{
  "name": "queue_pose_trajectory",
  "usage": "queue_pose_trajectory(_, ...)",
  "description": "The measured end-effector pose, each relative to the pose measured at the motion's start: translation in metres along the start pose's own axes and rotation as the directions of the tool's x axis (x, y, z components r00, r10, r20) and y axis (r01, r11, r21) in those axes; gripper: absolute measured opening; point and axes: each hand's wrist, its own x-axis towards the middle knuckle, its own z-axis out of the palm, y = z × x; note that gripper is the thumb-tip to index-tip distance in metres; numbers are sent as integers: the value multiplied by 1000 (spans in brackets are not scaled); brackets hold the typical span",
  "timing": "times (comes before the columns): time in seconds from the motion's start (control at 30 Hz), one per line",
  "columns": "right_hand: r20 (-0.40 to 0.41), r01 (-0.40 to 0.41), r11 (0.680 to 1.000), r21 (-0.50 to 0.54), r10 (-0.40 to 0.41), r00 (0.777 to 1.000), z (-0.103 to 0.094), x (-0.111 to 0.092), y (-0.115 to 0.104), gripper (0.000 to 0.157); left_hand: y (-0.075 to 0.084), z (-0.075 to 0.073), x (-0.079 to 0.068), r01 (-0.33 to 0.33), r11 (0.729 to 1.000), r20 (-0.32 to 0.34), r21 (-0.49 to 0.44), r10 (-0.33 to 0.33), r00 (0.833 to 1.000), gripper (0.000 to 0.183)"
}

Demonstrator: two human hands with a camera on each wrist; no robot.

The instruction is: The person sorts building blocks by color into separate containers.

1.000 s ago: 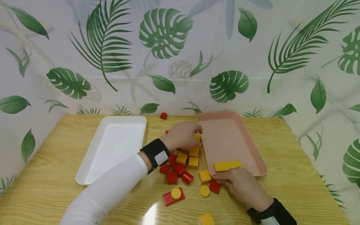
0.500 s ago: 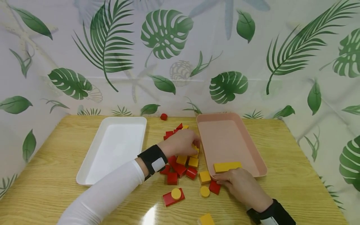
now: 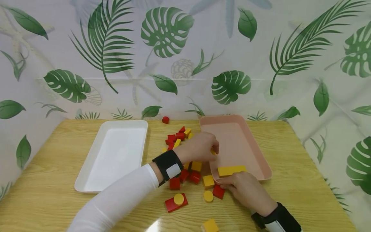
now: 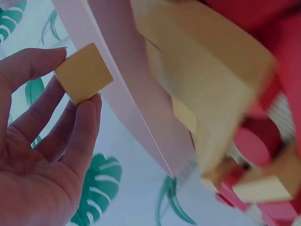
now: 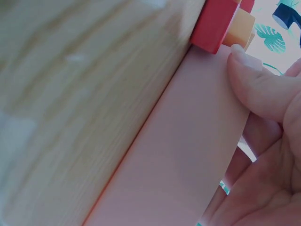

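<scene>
In the head view, the pink rectangular tray's left rim passes beneath the left hand, and its floor stretches open beyond a long yellow block at the near end. The right hand grips the near wall, thumb outside. Wood-grained table spreads rightward. Left thumb and fingertips pinch a small yellow block, flat-faced and sharp-cornered, above that left rim.

My left hand has shifted from the block pile to the pink tray's edge; yellow block carried along.
</scene>
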Motion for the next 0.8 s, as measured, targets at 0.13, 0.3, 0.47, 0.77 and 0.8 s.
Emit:
queue_pose_trajectory(0.13,-18,16,1000,24,-16,1000,2,2,-1,25,7,10,3,5,999,50,-37,-3,999,10)
queue_pose_trajectory(0.3,-30,44,998,34,-43,999,2,3,0,25,12,18,2,-8,999,136,-35,12,991,15)
queue_pose_trajectory(0.47,-18,40,999,18,-39,999,-1,4,1,26,16,25,4,-46,998,177,36,39,983,14)
queue_pose_trajectory(0.77,4,14,1000,2,-14,1000,-2,1,1,25,18,37,6,-106,988,171,109,86,981,14)
queue_pose_trajectory(0.8,4,13,1000,5,-13,1000,-1,1,1,25,18,38,7,-115,987,169,114,95,981,15)
